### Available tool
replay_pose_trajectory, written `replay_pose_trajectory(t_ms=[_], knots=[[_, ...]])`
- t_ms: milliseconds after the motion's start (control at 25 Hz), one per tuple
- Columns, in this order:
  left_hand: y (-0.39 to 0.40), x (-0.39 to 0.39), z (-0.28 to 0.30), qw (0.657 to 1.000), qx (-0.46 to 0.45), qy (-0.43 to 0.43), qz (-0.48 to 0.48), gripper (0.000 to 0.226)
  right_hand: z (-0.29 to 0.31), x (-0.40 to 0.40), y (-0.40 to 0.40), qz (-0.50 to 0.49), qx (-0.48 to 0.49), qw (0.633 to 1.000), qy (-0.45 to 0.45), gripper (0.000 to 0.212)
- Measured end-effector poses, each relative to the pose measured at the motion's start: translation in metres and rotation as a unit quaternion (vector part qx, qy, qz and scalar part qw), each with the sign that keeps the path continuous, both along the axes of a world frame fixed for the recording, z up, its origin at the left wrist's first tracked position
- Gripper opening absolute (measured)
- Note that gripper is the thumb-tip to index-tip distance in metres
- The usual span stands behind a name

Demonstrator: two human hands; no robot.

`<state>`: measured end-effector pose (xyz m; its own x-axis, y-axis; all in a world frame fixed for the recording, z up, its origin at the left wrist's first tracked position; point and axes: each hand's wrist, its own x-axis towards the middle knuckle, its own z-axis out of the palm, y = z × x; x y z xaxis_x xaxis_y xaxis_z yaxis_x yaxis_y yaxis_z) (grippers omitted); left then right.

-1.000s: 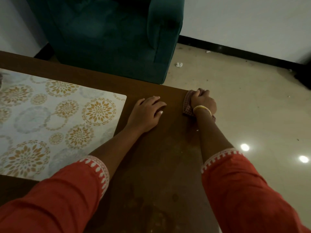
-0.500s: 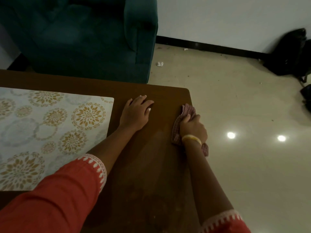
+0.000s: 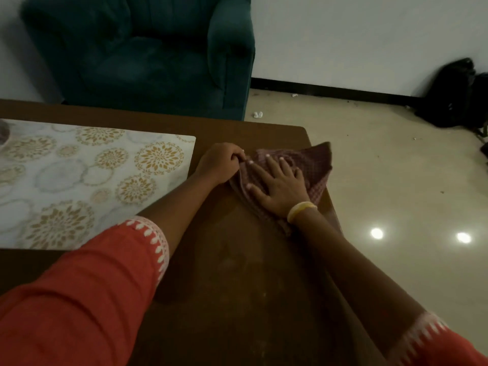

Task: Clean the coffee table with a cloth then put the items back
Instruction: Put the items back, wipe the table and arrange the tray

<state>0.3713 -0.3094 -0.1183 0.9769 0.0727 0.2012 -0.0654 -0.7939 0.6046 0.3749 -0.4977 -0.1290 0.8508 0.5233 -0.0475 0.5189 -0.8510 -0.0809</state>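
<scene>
A checked maroon cloth (image 3: 315, 165) lies spread on the right end of the brown coffee table (image 3: 237, 273), its far corner reaching the table's right edge. My right hand (image 3: 280, 186) presses flat on the cloth with fingers splayed, a yellow bangle at the wrist. My left hand (image 3: 220, 162) is closed, pinching the cloth's left edge between thumb and fingers. Both forearms come out of red sleeves with white trim.
A pale table mat (image 3: 87, 178) with gold floral circles covers the table's left part. A dark green armchair (image 3: 148, 54) stands just behind the table. Black bags (image 3: 454, 93) sit on the floor by the wall at right. Small scraps lie on the tiled floor.
The cloth, bunched under my right hand at the table's right edge, is now spread out. My right hand opened flat on it. My left hand left the table top and took the cloth's edge.
</scene>
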Motion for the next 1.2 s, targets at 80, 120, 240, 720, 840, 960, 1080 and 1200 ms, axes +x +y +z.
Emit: replay_pose_trajectory(t_ms=[80,120,240,720,840,960,1080,1200], knots=[[0.012,-0.039,0.006,1.0,0.025,0.011,-0.008,0.026,0.0,-0.069,0.006,0.1,0.007,0.995,0.0,0.062],[0.019,-0.065,0.007,0.999,0.048,0.019,-0.016,0.028,0.0,-0.104,0.004,0.154,0.008,0.988,-0.011,0.062],[0.042,-0.145,0.004,0.991,0.119,0.054,-0.026,0.038,0.001,-0.163,-0.006,0.268,0.005,0.963,-0.027,0.062],[0.137,-0.339,-0.016,0.993,0.103,0.027,0.053,0.038,0.003,-0.143,0.046,-0.006,-0.004,1.0,0.006,0.065],[0.137,-0.343,-0.02,0.995,0.072,0.014,0.07,0.037,-0.006,-0.224,0.092,0.135,0.013,0.991,-0.022,0.062],[0.151,-0.361,-0.021,0.992,0.07,0.013,0.107,0.038,-0.01,-0.264,0.091,0.219,0.029,0.974,-0.042,0.063],[0.162,-0.391,-0.03,0.972,0.158,0.014,0.172,0.039,-0.013,-0.26,0.067,0.121,0.057,0.989,-0.059,0.069],[0.172,-0.424,-0.045,0.955,0.203,-0.044,0.209,0.041,-0.018,-0.272,0.079,-0.051,0.063,0.996,-0.042,0.071]])
